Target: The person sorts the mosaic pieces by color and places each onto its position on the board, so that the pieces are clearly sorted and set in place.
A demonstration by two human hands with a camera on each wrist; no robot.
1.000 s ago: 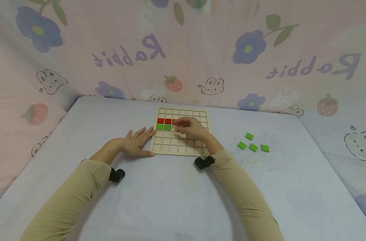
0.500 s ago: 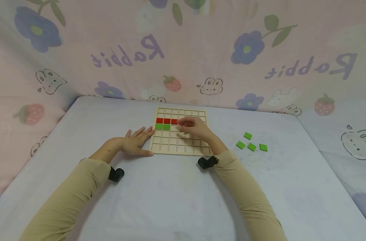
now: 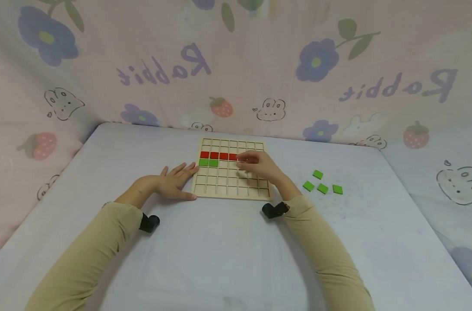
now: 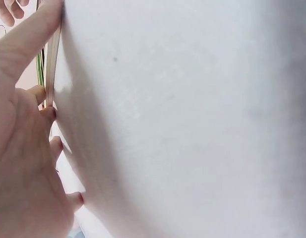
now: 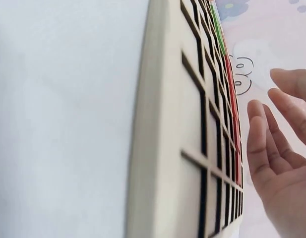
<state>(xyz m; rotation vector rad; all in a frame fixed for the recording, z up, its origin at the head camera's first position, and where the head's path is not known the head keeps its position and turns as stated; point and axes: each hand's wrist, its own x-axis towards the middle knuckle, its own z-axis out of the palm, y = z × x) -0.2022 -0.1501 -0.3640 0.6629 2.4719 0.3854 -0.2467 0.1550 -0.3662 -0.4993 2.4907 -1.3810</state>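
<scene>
A square wooden grid board [image 3: 222, 188] lies on the table in the head view. In one of its rows sit several red tiles [image 3: 214, 155], starting from the left side. Below them, two green tiles [image 3: 208, 163] fill the leftmost cells of their row. My left hand [image 3: 171, 185] is spread flat beside the board, its fingertips and thumb touching the left edge. Over the right part of the board hovers my right hand [image 3: 262, 165], hiding some cells. The right wrist view shows the fingers of that hand [image 5: 281, 168] loosely bent, with nothing seen between them.
Several loose green tiles [image 3: 322, 188] lie on the white tabletop [image 3: 212, 259] to the right of the board. A patterned cloth [image 3: 236, 65] hangs behind the table. Each wrist carries a small black camera [image 3: 274, 210].
My right hand has moved to the right over the board, uncovering more of the red row. The left hand stays at the board's edge. The head view has shifted slightly.
</scene>
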